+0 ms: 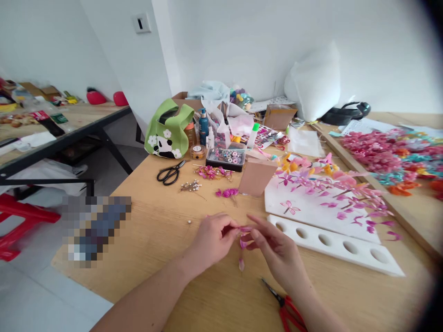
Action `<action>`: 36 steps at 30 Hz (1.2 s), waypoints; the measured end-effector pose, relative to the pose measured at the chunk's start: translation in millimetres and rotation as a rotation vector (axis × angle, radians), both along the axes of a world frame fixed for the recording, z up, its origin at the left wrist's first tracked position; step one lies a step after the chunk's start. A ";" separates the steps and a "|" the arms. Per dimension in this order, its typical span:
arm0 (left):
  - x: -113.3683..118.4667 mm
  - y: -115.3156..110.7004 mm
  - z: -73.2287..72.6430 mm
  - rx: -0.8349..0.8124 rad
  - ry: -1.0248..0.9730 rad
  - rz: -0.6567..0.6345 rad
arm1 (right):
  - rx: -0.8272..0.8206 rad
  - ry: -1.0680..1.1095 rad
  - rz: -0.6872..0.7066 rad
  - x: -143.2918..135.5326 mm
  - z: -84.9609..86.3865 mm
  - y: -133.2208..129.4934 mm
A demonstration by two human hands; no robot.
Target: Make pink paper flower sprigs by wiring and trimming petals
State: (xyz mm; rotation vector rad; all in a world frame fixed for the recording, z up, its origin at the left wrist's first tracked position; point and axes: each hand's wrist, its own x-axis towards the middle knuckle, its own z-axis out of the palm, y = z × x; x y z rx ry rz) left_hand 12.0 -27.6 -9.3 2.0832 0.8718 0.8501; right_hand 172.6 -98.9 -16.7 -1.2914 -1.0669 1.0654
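Over the middle of the wooden table, a small sprig of purple-pink artificial petals (242, 243) hangs between my two hands, a pale petal at its lower end. My left hand (217, 237) pinches the sprig at its upper part, thumb against fingers. From the other side, my right hand (273, 246) holds the same sprig between thumb and fingers, its index finger stretched out. Near my right wrist lie red-handled pliers or snips (285, 306). Beyond my hands is a small bundle of magenta petals (227, 192); its fine stems are hard to make out.
Black scissors (169, 174) lie by white-tipped stamens (191, 186). A white foam block with holes (335, 240) and a sheet of pink flower stems (277, 198) stand right. A green panda bag (169, 131), a bead box (225, 157) and bottles (203, 123) line the back.
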 end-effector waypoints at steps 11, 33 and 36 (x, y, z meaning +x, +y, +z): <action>-0.2 -6.4 3.5 0.496 0.038 -0.033 | -0.163 0.308 0.118 2.8 5.5 0.5; 5.3 -0.9 11.7 -0.588 -0.154 -0.140 | -0.039 -0.176 0.087 -1.9 3.2 -2.5; 6.8 -2.9 11.6 -0.568 -0.127 -0.143 | -0.041 -0.231 0.063 -1.5 3.4 -4.4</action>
